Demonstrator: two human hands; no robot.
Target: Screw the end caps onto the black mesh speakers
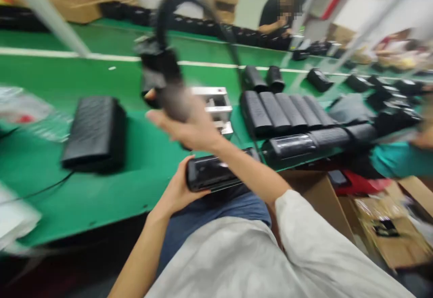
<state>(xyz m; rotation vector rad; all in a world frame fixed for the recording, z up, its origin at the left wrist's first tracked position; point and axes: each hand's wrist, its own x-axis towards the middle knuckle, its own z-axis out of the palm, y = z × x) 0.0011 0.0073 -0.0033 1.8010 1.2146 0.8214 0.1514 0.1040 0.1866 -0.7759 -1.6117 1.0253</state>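
Observation:
My left hand [179, 189] grips the left end of a glossy black device [216, 170] at the table's front edge. Above it, my right hand [189, 120] is wrapped round a dark tool [169, 70], blurred by motion, with a thick black cable [165, 7] arching up from it. Right behind that hand sits a silver metal fixture [216, 102], partly covered by it. A large black box-shaped unit [94, 131] rests on the green table to the left.
Several black units [275, 108] stand in rows at the right of the green table [152, 190]. Clear plastic bags [30, 113] lie far left. An open carton [314, 199] is below the right edge. A person [274, 16] sits across; another's teal sleeve [392, 158] shows right.

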